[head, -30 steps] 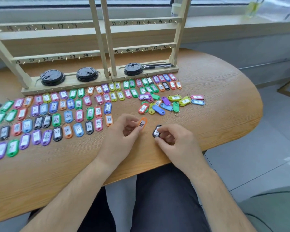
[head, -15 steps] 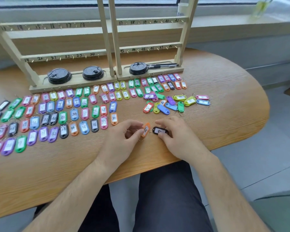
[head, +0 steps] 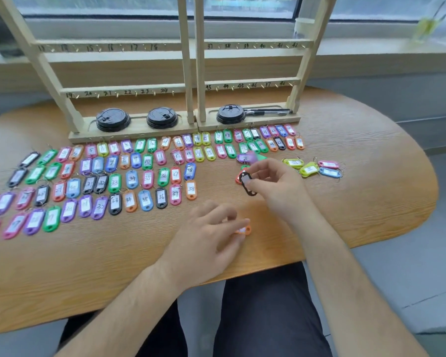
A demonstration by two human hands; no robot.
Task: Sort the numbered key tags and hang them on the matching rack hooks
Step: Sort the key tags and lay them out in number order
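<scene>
My right hand [head: 273, 186] pinches a black key tag [head: 247, 183] and holds it above the small loose heap of tags [head: 247, 158] right of centre. My left hand [head: 206, 240] is lower, near the table's front edge, its fingertips on an orange key tag [head: 243, 230] that shows blurred under them. Several coloured numbered tags lie in sorted rows [head: 129, 176] across the table's left and middle. Behind them stand two wooden racks [head: 191, 86] with numbered hooks, all bare.
Three black cup lids [head: 112, 119] and a black pen [head: 267, 111] sit in the racks' base trays. A few yellow, pink and blue tags [head: 312, 167] lie loose at the right. The rounded wooden table [head: 371, 202] ends just right of my right arm.
My right hand has lifted the black tag away and up toward the loose heap. My left hand has lowered the orange tag toward the table near the front edge.
</scene>
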